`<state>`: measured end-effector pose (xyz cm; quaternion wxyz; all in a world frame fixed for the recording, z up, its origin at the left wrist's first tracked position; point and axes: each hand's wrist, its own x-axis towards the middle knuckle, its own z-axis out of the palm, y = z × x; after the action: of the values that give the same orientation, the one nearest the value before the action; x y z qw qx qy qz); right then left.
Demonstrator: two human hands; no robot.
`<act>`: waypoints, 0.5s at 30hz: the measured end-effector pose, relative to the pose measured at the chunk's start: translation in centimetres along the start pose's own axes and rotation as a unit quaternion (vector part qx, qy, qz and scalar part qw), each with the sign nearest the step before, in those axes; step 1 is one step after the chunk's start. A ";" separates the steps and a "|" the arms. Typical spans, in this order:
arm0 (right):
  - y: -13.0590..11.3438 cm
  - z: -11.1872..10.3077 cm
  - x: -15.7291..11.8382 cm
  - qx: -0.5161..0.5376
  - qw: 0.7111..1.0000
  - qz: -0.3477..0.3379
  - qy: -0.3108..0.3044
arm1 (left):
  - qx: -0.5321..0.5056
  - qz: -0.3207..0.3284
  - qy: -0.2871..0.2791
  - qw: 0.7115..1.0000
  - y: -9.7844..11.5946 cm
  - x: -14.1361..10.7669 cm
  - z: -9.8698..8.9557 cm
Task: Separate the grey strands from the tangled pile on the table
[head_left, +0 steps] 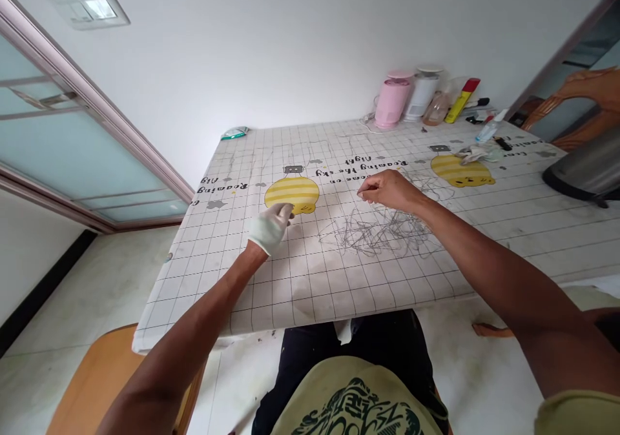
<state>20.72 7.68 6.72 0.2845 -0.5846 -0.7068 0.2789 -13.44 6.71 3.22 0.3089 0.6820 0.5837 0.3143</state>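
Mid-table on the grid-printed tablecloth [167, 299], fine grey strands [382, 235] lie tangled. Right hand [391, 191], bare, pinches narrowly just above them, any held strand too thin to tell; white-gloved left hand [269, 228] bunches narrowly beside a yellow striped print [291, 194], holding nothing visible.

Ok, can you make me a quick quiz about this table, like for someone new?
1. Which one wears the white glove, the left hand or the right hand?
2. True or false: the tangle of thin grey strands lies on the grid-printed table cover.
3. What colour is the tall container nearest the middle of the far edge?

Key: 1. left hand; 2. true; 3. pink.
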 end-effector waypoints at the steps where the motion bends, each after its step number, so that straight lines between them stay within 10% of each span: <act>1: -0.2 0.2 0.1 0.032 0.999 0.006 0.003 | -0.026 0.004 -0.018 0.999 0.9 0.0 0.2; 7: -1.7 2.5 0.3 0.195 0.981 0.019 0.016 | -0.198 0.000 -0.067 0.978 5.3 0.7 2.8; 15: -2.1 3.3 -0.2 0.257 0.962 -0.002 -0.088 | -0.297 -0.060 -0.035 0.952 5.2 1.6 4.2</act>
<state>16.95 6.93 5.92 0.3622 -0.4640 -0.6346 0.5008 -6.77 7.44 4.83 0.5364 0.5337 0.4927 0.4298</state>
